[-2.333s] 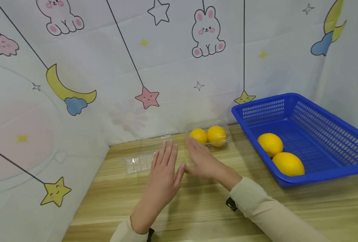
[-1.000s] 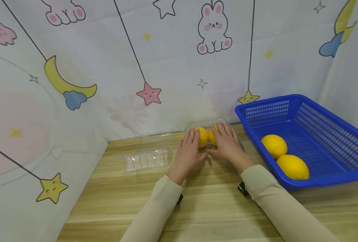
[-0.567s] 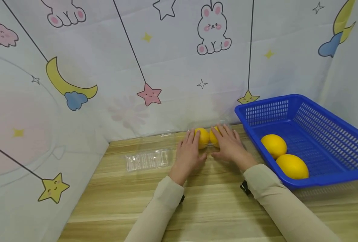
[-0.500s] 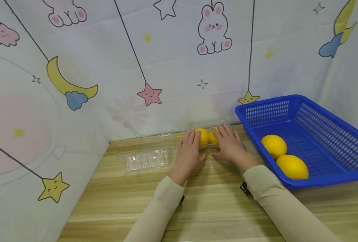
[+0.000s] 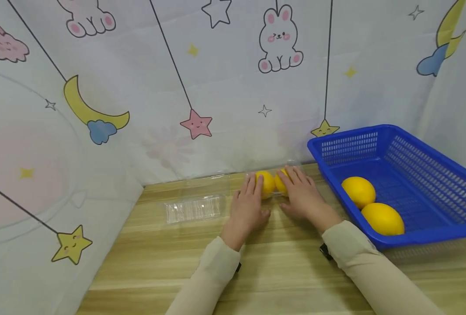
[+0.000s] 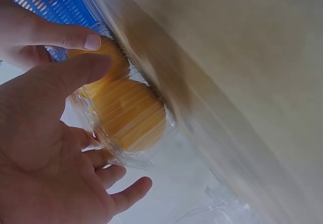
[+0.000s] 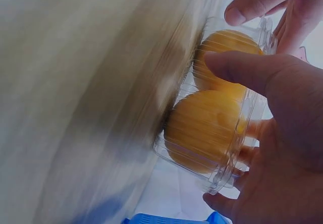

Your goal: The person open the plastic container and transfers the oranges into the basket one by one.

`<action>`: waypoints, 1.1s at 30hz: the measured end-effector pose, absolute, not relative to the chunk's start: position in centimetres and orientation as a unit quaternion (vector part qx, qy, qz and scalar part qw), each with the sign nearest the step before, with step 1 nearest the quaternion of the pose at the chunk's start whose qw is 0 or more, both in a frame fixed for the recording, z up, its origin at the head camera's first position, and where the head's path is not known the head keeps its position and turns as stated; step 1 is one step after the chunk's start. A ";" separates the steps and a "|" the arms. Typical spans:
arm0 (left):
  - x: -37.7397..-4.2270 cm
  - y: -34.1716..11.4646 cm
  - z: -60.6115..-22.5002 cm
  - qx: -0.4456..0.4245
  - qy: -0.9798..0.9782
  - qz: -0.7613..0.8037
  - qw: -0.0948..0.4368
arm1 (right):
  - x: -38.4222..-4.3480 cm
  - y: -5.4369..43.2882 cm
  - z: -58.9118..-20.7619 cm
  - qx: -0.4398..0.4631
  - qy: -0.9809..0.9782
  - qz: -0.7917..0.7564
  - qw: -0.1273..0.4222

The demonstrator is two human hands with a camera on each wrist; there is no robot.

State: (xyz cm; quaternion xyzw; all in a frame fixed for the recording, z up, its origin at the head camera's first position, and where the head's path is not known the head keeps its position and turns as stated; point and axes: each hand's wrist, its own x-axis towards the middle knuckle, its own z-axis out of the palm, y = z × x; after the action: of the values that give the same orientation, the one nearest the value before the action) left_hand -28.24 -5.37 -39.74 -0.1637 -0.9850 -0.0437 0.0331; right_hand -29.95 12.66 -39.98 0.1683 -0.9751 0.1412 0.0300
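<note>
Both hands are resting on a clear plastic box [image 7: 219, 178] that is sitting on the wood-grain worktop [image 5: 280, 280], close to its rear edge. The left hand [image 5: 246, 208] is laying its fingers, reaching forward and slightly parted, over the box's left end, while the right hand [image 5: 304, 197] is laying its own, likewise loosely spread, over the right end. Both thumbs are standing away from the fingers on the near side; whether they are touching the plastic, one cannot tell. Inside, two yellow fruits [image 5: 267, 183] are lying side by side, showing between the hands. Toward the worktop's rear left corner, a second clear container [image 5: 193, 209] is lying with its ribbed part nearest the front. On the right, a blue plastic basket [image 5: 418, 238] is standing near the box, and two more yellow fruits [image 5: 383, 219] are lying along its left wall, toward its front left corner. Behind the rear edge, a white printed cloth [image 5: 233, 87] is hanging.
</note>
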 end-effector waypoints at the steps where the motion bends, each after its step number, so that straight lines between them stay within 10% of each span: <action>1: -28.0 -5.3 -39.8 -0.167 -0.984 -0.044 0.034 | -29.7 12.8 -40.1 0.168 -0.975 0.139 0.030; 33: -22.3 -6.0 -39.4 -0.207 -0.973 -0.081 0.052 | -23.3 13.1 -40.2 0.185 -0.975 0.084 0.083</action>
State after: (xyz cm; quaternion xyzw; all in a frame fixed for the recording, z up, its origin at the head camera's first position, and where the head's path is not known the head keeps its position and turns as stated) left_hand -22.32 -6.02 -39.44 -0.2074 -0.9735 -0.0815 0.0519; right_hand -23.34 13.13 -40.21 0.1854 -0.9755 0.0842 0.0834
